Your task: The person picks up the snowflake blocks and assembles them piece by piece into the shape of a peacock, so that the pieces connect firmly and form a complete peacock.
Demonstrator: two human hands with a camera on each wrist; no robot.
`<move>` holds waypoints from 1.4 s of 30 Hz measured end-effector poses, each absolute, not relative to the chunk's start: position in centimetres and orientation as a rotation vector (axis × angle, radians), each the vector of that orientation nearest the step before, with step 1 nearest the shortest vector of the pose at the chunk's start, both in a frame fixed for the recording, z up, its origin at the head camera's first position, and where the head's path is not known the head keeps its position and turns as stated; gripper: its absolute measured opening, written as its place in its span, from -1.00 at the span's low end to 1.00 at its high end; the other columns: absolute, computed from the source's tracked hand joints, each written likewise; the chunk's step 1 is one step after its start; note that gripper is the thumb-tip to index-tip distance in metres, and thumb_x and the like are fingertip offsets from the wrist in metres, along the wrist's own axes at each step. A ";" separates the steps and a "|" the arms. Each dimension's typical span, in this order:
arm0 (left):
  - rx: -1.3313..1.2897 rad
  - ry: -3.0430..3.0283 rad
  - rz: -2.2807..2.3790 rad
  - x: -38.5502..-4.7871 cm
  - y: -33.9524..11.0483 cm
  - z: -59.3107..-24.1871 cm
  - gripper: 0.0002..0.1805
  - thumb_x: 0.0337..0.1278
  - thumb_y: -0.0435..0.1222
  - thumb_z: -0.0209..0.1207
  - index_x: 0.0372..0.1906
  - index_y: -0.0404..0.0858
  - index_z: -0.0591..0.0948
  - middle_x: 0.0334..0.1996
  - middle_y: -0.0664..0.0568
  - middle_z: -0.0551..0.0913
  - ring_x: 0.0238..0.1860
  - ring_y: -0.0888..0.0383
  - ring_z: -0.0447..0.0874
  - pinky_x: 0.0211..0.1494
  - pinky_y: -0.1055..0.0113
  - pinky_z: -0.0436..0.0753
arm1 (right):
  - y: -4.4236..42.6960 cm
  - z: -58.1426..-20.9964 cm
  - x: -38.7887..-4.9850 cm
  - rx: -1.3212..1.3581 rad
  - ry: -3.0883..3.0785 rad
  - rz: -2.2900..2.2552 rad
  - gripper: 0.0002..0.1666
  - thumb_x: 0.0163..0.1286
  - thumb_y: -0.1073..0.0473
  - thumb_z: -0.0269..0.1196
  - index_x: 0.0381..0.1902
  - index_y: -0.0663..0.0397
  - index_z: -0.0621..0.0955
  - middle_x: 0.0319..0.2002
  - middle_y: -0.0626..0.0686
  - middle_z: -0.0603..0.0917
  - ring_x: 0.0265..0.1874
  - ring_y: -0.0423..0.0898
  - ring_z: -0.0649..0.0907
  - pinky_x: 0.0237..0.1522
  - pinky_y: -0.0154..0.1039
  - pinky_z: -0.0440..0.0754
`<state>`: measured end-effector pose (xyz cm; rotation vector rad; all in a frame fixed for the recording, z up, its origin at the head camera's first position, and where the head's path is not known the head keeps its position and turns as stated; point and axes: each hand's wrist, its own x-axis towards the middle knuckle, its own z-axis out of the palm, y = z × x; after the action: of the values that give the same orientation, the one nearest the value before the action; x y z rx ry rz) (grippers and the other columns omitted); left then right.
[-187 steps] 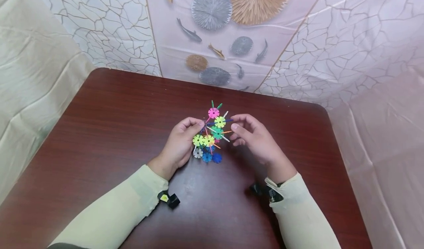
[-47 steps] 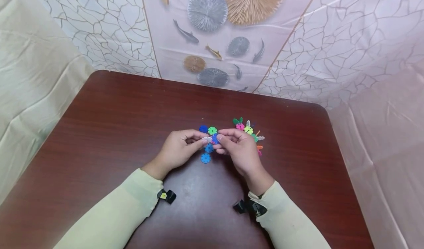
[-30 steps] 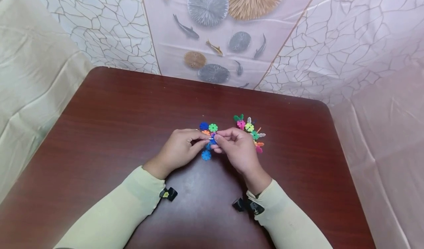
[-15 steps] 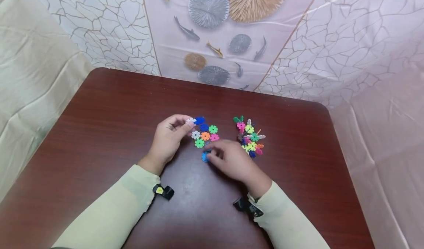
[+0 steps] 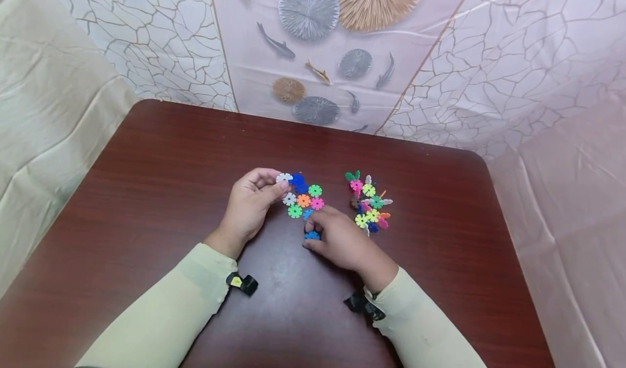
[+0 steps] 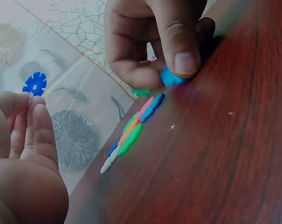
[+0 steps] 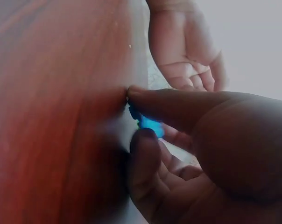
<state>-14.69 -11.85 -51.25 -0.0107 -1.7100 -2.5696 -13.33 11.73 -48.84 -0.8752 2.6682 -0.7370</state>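
My left hand (image 5: 246, 205) pinches a white notched interlocking disc (image 5: 283, 178) between thumb and fingers. A dark blue disc (image 6: 34, 84) is joined to its edge, raised off the table. My right hand (image 5: 344, 240) is low at the table, its thumb and index finger pinching a light blue interlocking disc (image 5: 312, 236) by its edges. In the right wrist view, this light blue disc (image 7: 151, 128) shows partly between the fingers. Loose discs lie flat between the hands: orange (image 5: 304, 200), pink (image 5: 317, 204), white (image 5: 289, 199), green (image 5: 294, 211) and others.
A joined cluster of many-coloured discs (image 5: 373, 216) lies to the right, beyond the right hand, some pieces standing on edge. The brown wooden table (image 5: 171, 167) has its far edge against a patterned curtain (image 5: 166, 42).
The disc cluster, earlier held up in the left hand, now lies on the table at right. The hands have parted: the left moved away with the white and blue discs, the right down to the light blue disc.
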 end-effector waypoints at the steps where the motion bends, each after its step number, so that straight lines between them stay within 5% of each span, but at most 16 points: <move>1: -0.013 -1.719 -2.564 -14.7 -11.8 -51.3 -0.81 0.49 -0.53 0.36 0.03 -0.25 0.73 -0.18 0.05 0.81 -0.17 0.17 0.88 0.09 0.29 0.90 | 11.9 -48.8 -13.4 -0.863 2.638 -0.779 -0.74 0.43 0.05 0.63 -0.15 -0.10 0.71 -0.27 -0.11 0.67 -0.30 -0.22 0.62 -0.17 -0.22 0.70; 6: -0.026 -1.830 -2.495 -14.5 -11.7 -51.3 -0.80 0.43 -0.41 0.48 0.05 -0.35 0.78 -0.18 -0.03 0.85 -0.19 0.05 0.90 0.04 0.31 0.90 | 12.8 -47.6 -14.3 -0.629 2.432 -1.225 -0.84 0.52 0.12 0.56 -0.07 -0.09 0.76 -0.34 -0.05 0.80 -0.42 -0.14 0.79 -0.26 -0.22 0.84; 13: -0.114 -2.126 -2.255 -13.6 -11.2 -50.9 -0.74 0.44 -0.24 0.53 0.11 -0.22 0.86 -0.07 -0.02 0.91 -0.11 0.02 0.92 0.01 0.26 0.90 | 13.7 -46.2 -15.0 -0.154 2.095 -1.924 -0.66 0.52 0.23 0.54 0.15 0.21 0.74 -0.13 0.20 0.84 -0.19 0.03 0.95 -0.08 -0.10 0.92; 18: -0.185 -2.278 -2.080 -13.1 -10.8 -50.6 -0.77 0.40 -0.13 0.56 0.06 -0.06 0.91 -0.07 0.05 0.93 -0.16 0.05 0.89 -0.14 0.39 0.83 | 13.6 -46.4 -15.0 -0.123 1.989 -1.978 -0.66 0.54 0.26 0.50 0.13 0.28 0.66 -0.18 0.20 0.86 -0.23 0.02 0.95 -0.12 -0.08 0.93; 25: -0.241 -2.285 -2.099 -12.9 -10.2 -50.4 -0.81 0.32 -0.22 0.61 -0.04 -0.11 0.90 -0.15 0.02 0.92 -0.16 -0.09 0.92 -0.12 0.36 0.87 | 13.7 -46.5 -14.9 -0.158 1.974 -2.011 -0.65 0.56 0.22 0.50 0.13 0.30 0.66 -0.09 0.58 0.77 -0.38 -0.02 0.92 -0.21 -0.05 0.93; 32: -0.303 -2.320 -1.950 -12.7 -10.2 -50.2 -0.82 0.27 -0.18 0.64 -0.07 -0.06 0.94 -0.17 0.12 0.94 -0.26 0.14 0.86 -0.16 0.39 0.83 | 13.7 -46.7 -14.7 -0.194 2.001 -1.995 -0.70 0.55 0.29 0.49 0.09 0.31 0.65 -0.13 0.51 0.80 -0.41 -0.01 0.93 -0.24 -0.06 0.93; 42: -0.477 -2.358 -1.681 -12.9 -10.6 -49.9 -0.85 0.26 -0.23 0.64 -0.10 -0.07 0.96 -0.18 0.18 0.94 -0.14 0.26 0.86 0.00 0.40 0.80 | 12.7 -47.2 -14.4 -0.127 1.989 -1.973 -0.70 0.53 0.33 0.49 0.07 0.34 0.63 -0.16 0.36 0.87 -0.38 0.03 0.94 -0.22 -0.02 0.93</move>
<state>-12.86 -10.56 -49.91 -0.4769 -2.3583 -1.6811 -14.43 12.71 -47.24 -0.1272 1.9889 -1.9734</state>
